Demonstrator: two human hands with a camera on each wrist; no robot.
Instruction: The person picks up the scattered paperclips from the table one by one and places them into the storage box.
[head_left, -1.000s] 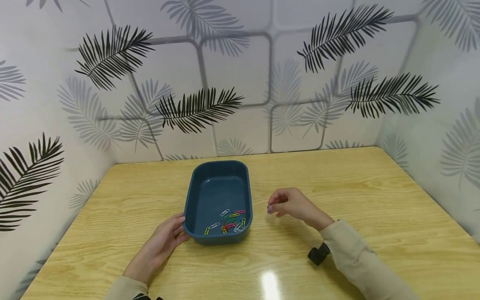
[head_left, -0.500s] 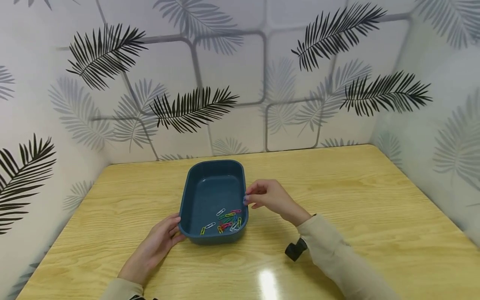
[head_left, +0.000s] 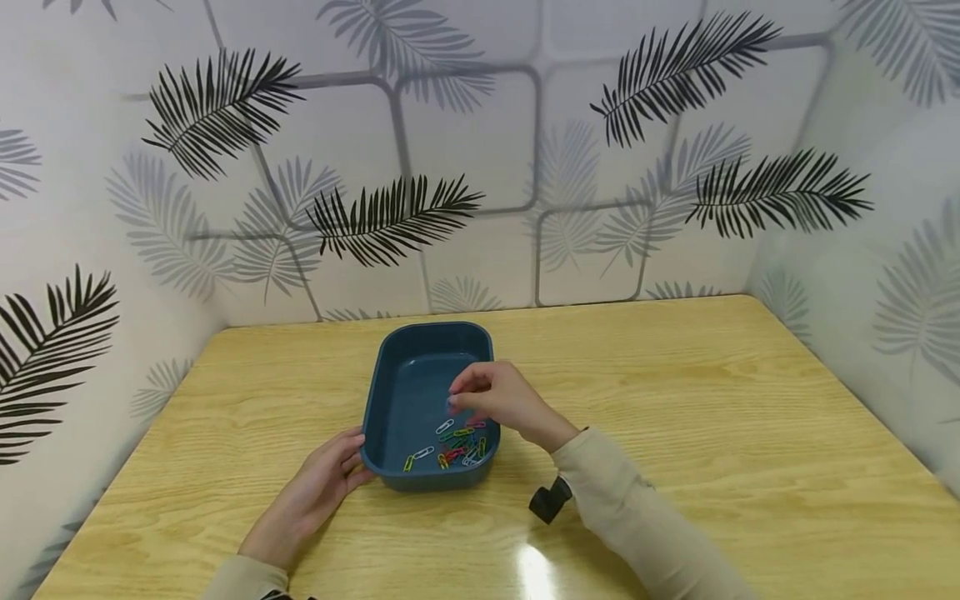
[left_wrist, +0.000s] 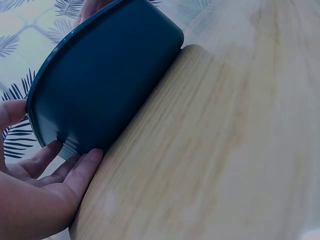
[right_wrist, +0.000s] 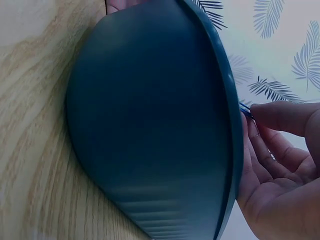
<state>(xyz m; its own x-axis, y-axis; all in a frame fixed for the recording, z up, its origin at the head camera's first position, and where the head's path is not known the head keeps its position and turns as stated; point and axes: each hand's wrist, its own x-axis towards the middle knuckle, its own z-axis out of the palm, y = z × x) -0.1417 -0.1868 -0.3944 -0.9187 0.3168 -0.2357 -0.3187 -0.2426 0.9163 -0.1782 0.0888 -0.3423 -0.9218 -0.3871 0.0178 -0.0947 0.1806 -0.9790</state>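
A dark blue tray [head_left: 427, 383] stands on the table with several coloured paper clips [head_left: 457, 446] gathered at its near end. My right hand [head_left: 498, 400] is over the tray, a blue paper clip [right_wrist: 245, 110] pinched between thumb and fingertips. In the right wrist view the tray wall hides part of the fingers. My left hand [head_left: 318, 483] rests at the tray's near left corner. The left wrist view has its fingers [left_wrist: 86, 167] extended against the tray's outer wall, one fingertip at the rim.
The wooden table [head_left: 660, 367] spreads around the tray. Behind it rises a wall [head_left: 480, 167] with leaf-patterned covering. A small black device [head_left: 551, 500] hangs at the right sleeve [head_left: 622, 492].
My right hand has moved left from beside the tray, across its right rim to over its inside, carrying the paper clip. My left hand stays at the tray's corner.
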